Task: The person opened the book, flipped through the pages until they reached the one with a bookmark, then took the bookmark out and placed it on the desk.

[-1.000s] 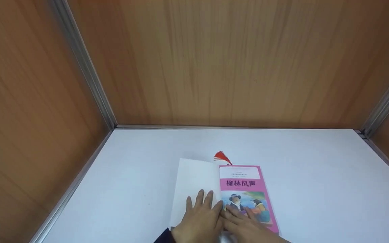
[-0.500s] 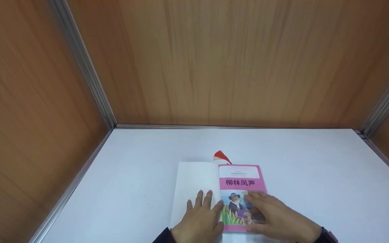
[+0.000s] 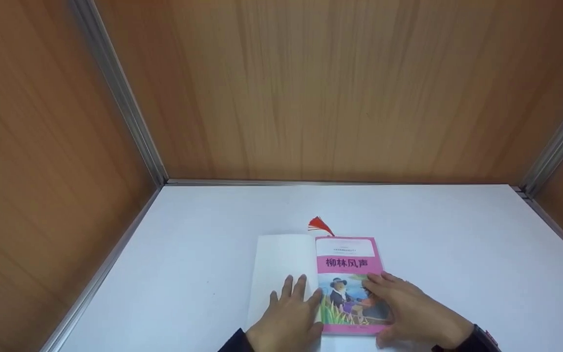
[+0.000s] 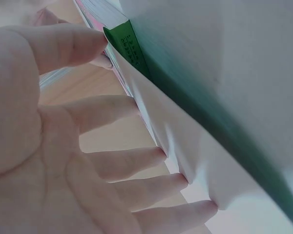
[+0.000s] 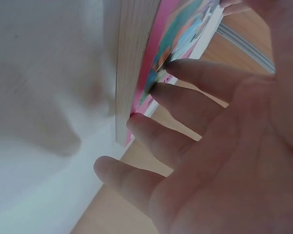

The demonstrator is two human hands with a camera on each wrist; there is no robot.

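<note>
A book with a pink illustrated cover (image 3: 349, 264) lies on the white table (image 3: 457, 244), near its front edge. A white sheet (image 3: 281, 256) spreads out flat from the book's left side. A red tassel (image 3: 319, 226) pokes out past the book's far edge. My left hand (image 3: 289, 310) lies flat on the white sheet, fingers straight. My right hand (image 3: 406, 308) rests flat on the cover's picture, near the right edge. In the left wrist view the straight fingers (image 4: 136, 163) press the white sheet beside a green spine (image 4: 124, 41). The right wrist view shows fingers (image 5: 195, 80) on the pink cover (image 5: 158, 46).
Wooden panels (image 3: 311, 88) close in the table at the back and on both sides, joined by metal rails (image 3: 120, 93). White table surface stretches left, right and behind the book.
My right hand slid from beside the left hand across the cover to its right side. The left hand stayed on the white sheet.
</note>
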